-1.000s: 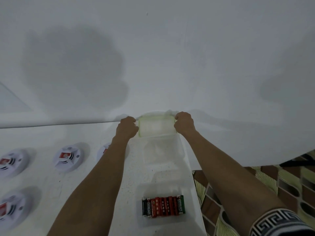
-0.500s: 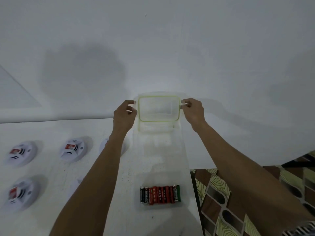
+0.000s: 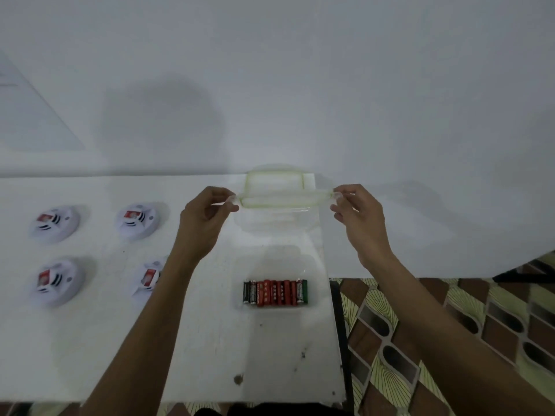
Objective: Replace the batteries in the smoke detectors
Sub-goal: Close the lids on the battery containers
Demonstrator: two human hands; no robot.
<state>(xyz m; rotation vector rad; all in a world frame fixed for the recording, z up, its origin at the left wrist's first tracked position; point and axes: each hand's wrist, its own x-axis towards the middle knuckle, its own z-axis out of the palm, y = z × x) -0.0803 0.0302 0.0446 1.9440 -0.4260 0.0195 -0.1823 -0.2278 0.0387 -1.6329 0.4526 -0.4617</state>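
Note:
A clear lid with a green rim (image 3: 279,202) hangs level above the far right of the white table (image 3: 210,340). My left hand (image 3: 204,217) pinches its left tab and my right hand (image 3: 357,214) pinches its right tab. Behind and below the lid stands a clear container with a green rim (image 3: 276,180). A nearer clear container (image 3: 274,268) holds a row of red, black and green batteries (image 3: 274,292). Several white smoke detectors with red labels lie on the left: one (image 3: 54,223), another (image 3: 138,220), a third (image 3: 57,280); my left forearm partly hides one more (image 3: 148,279).
A white wall (image 3: 270,85) rises right behind the table. The table's right edge (image 3: 336,325) drops to a patterned brown and green floor (image 3: 420,340). Small dark specks mark the table near its front edge.
Both hands lifted the lid off the far container and drew it toward me, now level and lower. The view tilted down, showing more of the table and detectors.

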